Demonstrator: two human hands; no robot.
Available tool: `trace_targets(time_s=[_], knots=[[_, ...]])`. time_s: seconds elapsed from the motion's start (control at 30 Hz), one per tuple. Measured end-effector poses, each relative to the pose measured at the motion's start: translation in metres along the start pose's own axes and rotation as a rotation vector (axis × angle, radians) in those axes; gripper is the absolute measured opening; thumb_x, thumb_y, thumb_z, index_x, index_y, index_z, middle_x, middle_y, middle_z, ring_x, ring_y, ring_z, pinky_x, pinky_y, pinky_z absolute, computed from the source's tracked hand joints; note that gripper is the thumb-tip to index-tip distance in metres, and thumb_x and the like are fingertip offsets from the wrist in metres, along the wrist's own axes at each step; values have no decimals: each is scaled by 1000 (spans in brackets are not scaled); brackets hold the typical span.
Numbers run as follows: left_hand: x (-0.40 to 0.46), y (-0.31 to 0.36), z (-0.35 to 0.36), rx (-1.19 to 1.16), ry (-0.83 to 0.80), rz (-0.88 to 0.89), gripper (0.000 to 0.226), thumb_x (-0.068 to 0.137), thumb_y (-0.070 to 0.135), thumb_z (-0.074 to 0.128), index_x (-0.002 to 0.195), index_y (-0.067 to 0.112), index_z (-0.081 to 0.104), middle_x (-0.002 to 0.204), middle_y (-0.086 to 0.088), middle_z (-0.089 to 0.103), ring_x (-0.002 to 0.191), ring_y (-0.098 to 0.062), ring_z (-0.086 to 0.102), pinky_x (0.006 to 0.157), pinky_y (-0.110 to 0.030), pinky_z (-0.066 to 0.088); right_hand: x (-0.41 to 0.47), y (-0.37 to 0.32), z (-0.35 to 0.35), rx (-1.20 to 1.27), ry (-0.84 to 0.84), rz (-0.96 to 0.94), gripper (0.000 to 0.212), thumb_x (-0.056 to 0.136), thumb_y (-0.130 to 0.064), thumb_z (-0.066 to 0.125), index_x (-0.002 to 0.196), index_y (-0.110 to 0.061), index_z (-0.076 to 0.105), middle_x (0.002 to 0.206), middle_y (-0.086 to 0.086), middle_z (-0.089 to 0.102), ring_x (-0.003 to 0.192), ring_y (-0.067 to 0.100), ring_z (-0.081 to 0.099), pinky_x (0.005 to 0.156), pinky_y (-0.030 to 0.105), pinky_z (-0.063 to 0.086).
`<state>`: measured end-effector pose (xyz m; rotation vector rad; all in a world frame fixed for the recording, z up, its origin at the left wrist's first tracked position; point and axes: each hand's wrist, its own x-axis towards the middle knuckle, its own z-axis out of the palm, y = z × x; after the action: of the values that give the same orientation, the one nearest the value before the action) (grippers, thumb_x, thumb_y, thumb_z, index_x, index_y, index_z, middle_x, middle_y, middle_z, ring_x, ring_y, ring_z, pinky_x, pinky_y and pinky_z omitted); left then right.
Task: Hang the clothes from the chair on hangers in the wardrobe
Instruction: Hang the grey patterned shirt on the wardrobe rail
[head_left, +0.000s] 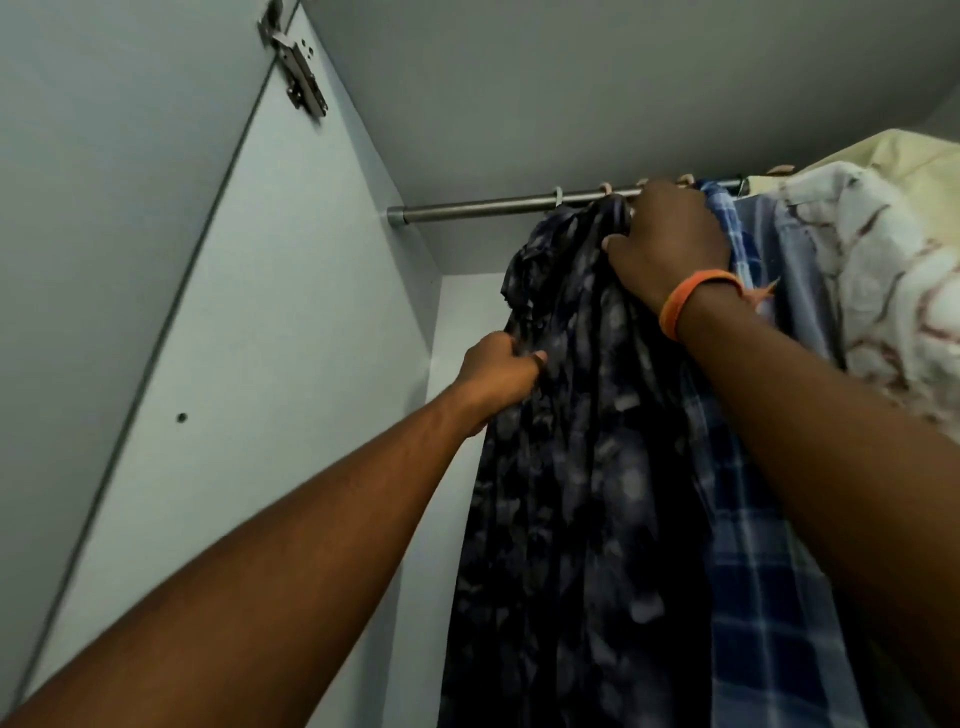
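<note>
- Dark patterned garment (582, 467) – hangs from the rod (493, 205) inside the wardrobe, leftmost of the hung clothes; top bunched just under the rod, rest falls past the bottom of my view.
- Right hand (670, 244) – up at the garment's top, right at the rod; fingers curled into the bunched fabric, thumb pressed on the cloth. Can't tell if a hanger is inside that grip. Orange wristband (696, 299) on the wrist.
- Left hand (501, 374) – lower down, at the garment's left edge; fingers and thumb pinch a fold of the fabric.
- Hanger hooks – a pale one (558, 196) sits on the rod just left of the garment; a few more show by my right hand, too small to sort out.
- Blue plaid shirt (753, 571) – next right, touching the dark garment; partly behind my right forearm.
- Light blue shirt (795, 270) – right of the plaid.
- White garment w/ reddish lines (883, 291) – far right, bulky.
- Pale yellow cloth (914, 156) – above the white one, near the wardrobe top.
- Wardrobe side panel (260, 338) – grey, left; rod ends at it.
- Door hinge (298, 67) – metal, upper left.
</note>
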<state>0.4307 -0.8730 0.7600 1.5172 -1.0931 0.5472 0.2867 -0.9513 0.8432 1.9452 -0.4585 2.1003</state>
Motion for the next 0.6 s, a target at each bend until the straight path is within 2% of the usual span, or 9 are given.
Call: trace_targets(time_s=[0.07, 0.13, 0.17, 0.23, 0.27, 0.37, 0.43, 0.5, 0.6], knots=[[-36, 14, -4, -13, 45, -63, 27, 99, 29, 57, 74, 26, 46, 83, 5, 54, 84, -16, 56, 87, -37, 53, -24, 3, -15, 157, -8, 52, 22, 84, -18, 62, 102, -5, 64, 108, 22, 67, 101, 41, 63, 79, 40, 51], [-77, 26, -7, -19, 82, -111, 22, 97, 29, 59, 77, 27, 50, 89, 2, 58, 91, -20, 59, 94, -43, 54, -58, 3, -35, 311, -11, 129, 22, 83, -23, 64, 101, -10, 64, 104, 16, 68, 98, 37, 64, 77, 37, 49], [-100, 31, -9, -14, 104, -127, 10, 97, 30, 60, 89, 24, 58, 98, -1, 62, 98, -22, 61, 96, -44, 53, -79, 1, -45, 375, -13, 151, 20, 84, -26, 65, 99, -13, 64, 102, 13, 69, 97, 35, 64, 76, 36, 49], [-139, 34, -12, 17, 144, -168, 30, 95, 32, 62, 119, 15, 62, 115, -4, 65, 106, -24, 63, 98, -43, 52, -117, -7, -58, 487, -27, 182, 16, 85, -30, 66, 96, -18, 64, 96, 8, 71, 92, 30, 65, 73, 33, 48], [-163, 37, -18, 35, 175, -215, 36, 95, 32, 63, 125, 14, 60, 117, -3, 66, 107, -24, 63, 99, -43, 52, -139, -14, -64, 555, -59, 209, 16, 86, -32, 67, 95, -19, 64, 92, 6, 71, 88, 28, 66, 71, 31, 49], [-229, 45, -41, 112, 241, -302, 32, 95, 29, 62, 124, 16, 61, 110, 1, 66, 103, -20, 64, 97, -41, 53, -199, -35, -83, 701, -191, 313, 20, 84, -39, 66, 93, -21, 65, 92, 4, 71, 83, 23, 66, 72, 34, 54], [-272, 50, -62, 192, 286, -343, 29, 96, 28, 62, 122, 16, 61, 107, 4, 64, 102, -16, 63, 94, -33, 52, -236, -55, -99, 822, -284, 359, 18, 84, -37, 68, 91, -20, 66, 86, 3, 70, 78, 21, 65, 71, 33, 53], [-318, 67, -87, 300, 354, -367, 27, 97, 26, 60, 122, 15, 61, 109, 6, 62, 100, -11, 60, 87, -23, 46, -272, -83, -118, 975, -374, 413, 15, 83, -34, 69, 86, -20, 66, 74, 1, 67, 71, 22, 65, 69, 37, 55], [-382, 95, -125, 455, 389, -438, 28, 98, 28, 58, 123, 15, 60, 113, 3, 62, 100, -10, 58, 83, -21, 43, -319, -135, -157, 1145, -545, 498, 16, 83, -37, 70, 83, -22, 65, 70, -2, 66, 64, 21, 66, 62, 43, 59]])
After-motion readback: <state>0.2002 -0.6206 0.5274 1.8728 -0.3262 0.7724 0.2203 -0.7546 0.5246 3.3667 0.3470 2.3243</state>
